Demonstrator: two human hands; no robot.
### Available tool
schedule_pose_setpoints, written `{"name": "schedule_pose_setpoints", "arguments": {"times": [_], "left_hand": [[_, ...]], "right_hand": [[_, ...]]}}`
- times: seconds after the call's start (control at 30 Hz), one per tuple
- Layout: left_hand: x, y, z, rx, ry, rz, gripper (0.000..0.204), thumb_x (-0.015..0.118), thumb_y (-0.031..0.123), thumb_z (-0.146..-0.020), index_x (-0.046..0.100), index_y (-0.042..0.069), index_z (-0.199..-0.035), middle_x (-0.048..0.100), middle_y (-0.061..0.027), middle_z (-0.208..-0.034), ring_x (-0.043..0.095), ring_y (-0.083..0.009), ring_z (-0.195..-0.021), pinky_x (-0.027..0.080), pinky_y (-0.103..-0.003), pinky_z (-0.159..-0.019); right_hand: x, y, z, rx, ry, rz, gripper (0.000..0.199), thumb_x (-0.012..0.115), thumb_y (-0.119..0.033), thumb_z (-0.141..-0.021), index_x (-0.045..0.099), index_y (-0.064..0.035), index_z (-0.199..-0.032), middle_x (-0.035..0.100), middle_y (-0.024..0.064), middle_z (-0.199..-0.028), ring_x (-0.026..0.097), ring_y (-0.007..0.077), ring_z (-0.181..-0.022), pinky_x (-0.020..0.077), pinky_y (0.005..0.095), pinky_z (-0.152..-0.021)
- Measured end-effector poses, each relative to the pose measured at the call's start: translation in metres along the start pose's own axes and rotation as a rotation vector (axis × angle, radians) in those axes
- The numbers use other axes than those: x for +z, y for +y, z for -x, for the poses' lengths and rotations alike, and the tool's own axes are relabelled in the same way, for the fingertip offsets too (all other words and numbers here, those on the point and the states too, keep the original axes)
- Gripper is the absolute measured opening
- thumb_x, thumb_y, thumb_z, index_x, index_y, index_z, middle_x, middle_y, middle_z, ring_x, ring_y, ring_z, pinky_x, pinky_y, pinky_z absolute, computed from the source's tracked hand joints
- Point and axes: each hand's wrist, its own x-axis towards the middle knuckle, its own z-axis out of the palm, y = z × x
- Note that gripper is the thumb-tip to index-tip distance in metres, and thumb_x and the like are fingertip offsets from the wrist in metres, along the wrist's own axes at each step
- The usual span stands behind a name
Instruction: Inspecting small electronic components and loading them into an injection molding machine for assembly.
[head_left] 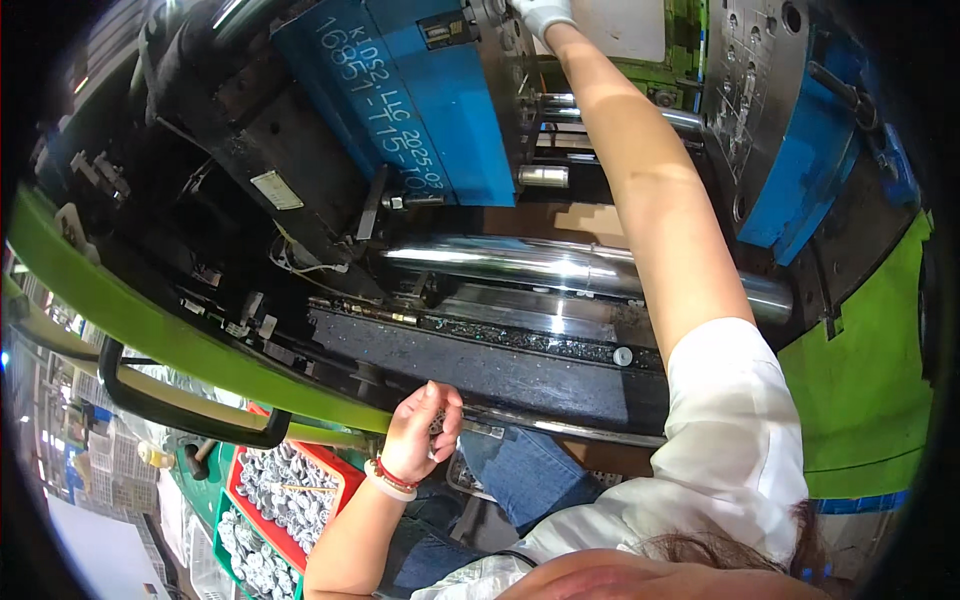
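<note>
My left hand (424, 432), bare with a red bracelet and a pale bangle at the wrist, is closed near the machine's front edge. Between its curled fingers and palm shows a small grey part (437, 424), mostly covered by the fingers. My right arm stretches far into the machine between two mould halves. At the top edge, my right hand (545, 12) wears a white glove and is beside the metal face of the blue left mould half (430, 110); its fingers are cut off by the picture's rim. Across from it stands the right mould half (745, 90).
Polished tie bars (520, 262) cross below my right arm. One small round grey piece (623, 356) lies on the dark machine ledge (500, 362). At lower left, a red bin (345, 478) and a green bin (222, 520) hold many grey parts. A green door frame with a black handle (190, 415) curves alongside.
</note>
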Motion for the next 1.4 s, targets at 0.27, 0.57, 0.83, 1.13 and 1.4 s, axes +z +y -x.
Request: {"name": "schedule_pose_setpoints", "arguments": {"times": [0.27,0.57,0.83,1.13,1.4], "left_hand": [[0.004,-0.004,-0.002,-0.007,-0.03,-0.018,0.045,0.04,0.047,-0.101,0.056,0.005,-0.098,0.047,-0.0012,-0.065,0.036,-0.0072,-0.047,0.03,-0.021,-0.039],[0.005,0.003,-0.007,0.066,0.07,0.024,0.066,0.023,0.068,-0.095,0.051,0.011,-0.112,0.047,-0.0019,-0.058,0.031,-0.0075,-0.038,0.025,-0.023,-0.033],[0.003,-0.003,-0.009,0.12,0.179,0.051,0.071,0.018,0.072,-0.093,0.05,0.01,-0.107,0.048,0.0001,-0.071,0.031,-0.0066,-0.042,0.024,-0.021,-0.033],[0.0,0.002,-0.003,0.291,0.076,-0.006,0.049,0.036,0.051,-0.101,0.045,0.008,-0.125,0.053,-0.0034,-0.089,0.032,-0.0051,-0.045,0.029,-0.019,-0.036],[0.008,-0.003,-0.006,0.336,0.262,0.006,0.027,0.053,0.03,-0.1,0.054,0.005,-0.11,0.054,0.0001,-0.083,0.034,-0.0042,-0.047,0.032,-0.019,-0.041]], "right_hand": [[-0.032,-0.042,0.037,0.074,-0.367,0.208,0.063,0.045,-0.003,-0.077,0.046,-0.0088,-0.14,0.047,0.0243,-0.139,0.035,0.0395,-0.134,0.0328,0.0356,-0.109],[-0.076,-0.184,0.224,-0.318,-0.175,-0.123,0.027,0.064,-0.019,-0.09,0.061,-0.0048,-0.113,0.065,0.0067,-0.097,0.063,0.0158,-0.088,0.0509,0.0295,-0.081],[-0.099,-0.266,0.386,-0.344,-1.403,-0.253,0.025,0.062,-0.029,-0.083,0.063,-0.0088,-0.099,0.056,0.0096,-0.09,0.057,0.029,-0.087,0.0463,0.0396,-0.077],[-0.09,-0.262,0.384,0.384,-1.164,-0.388,0.027,0.066,-0.024,-0.088,0.06,-0.0004,-0.099,0.066,0.0083,-0.089,0.064,0.0121,-0.084,0.0511,0.0277,-0.074],[-0.106,-0.257,0.392,0.685,-1.162,-0.649,0.026,0.069,-0.018,-0.089,0.057,-0.0009,-0.106,0.063,0.0035,-0.096,0.061,0.0106,-0.089,0.0506,0.0264,-0.081]]}}
